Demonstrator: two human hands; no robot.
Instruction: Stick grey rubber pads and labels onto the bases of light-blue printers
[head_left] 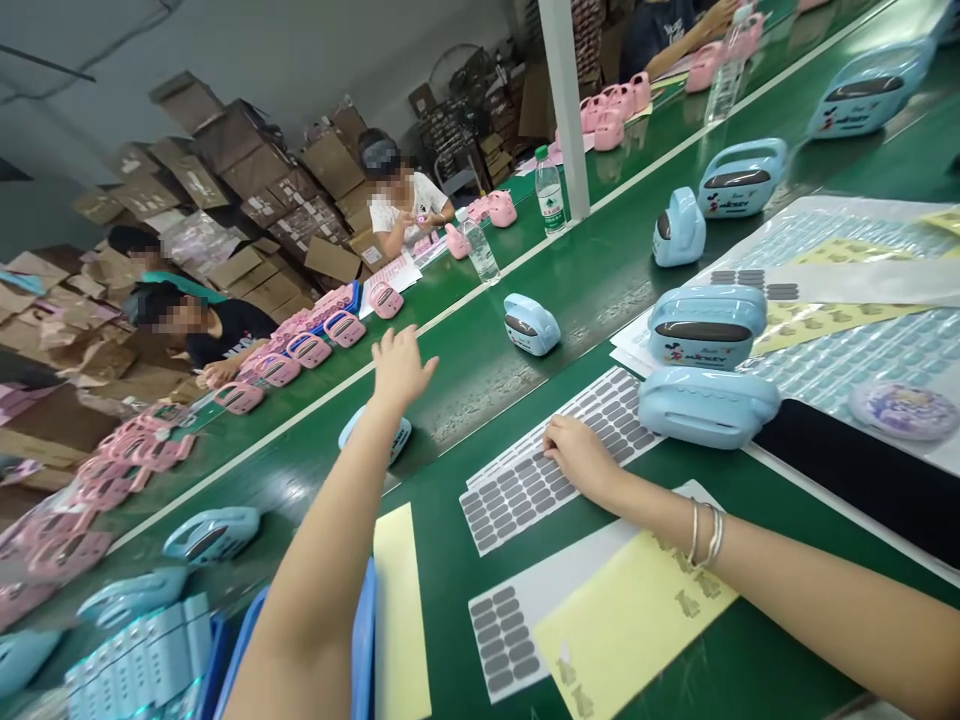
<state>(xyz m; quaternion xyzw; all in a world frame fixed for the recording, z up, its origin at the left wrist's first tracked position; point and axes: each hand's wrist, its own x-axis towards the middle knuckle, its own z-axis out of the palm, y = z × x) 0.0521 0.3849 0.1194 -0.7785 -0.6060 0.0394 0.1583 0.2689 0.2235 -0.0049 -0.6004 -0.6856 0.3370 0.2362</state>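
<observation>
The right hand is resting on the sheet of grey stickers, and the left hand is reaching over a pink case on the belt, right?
Not quite. In the head view, the case under the left hand is light blue, not pink. The right hand does rest on the grey sticker sheet.

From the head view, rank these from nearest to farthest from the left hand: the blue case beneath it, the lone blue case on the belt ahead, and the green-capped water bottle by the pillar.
1. Blue case, just beneath the left hand.
2. Lone blue case, ahead on the belt.
3. Green-capped water bottle, far off beside the pillar.
</observation>
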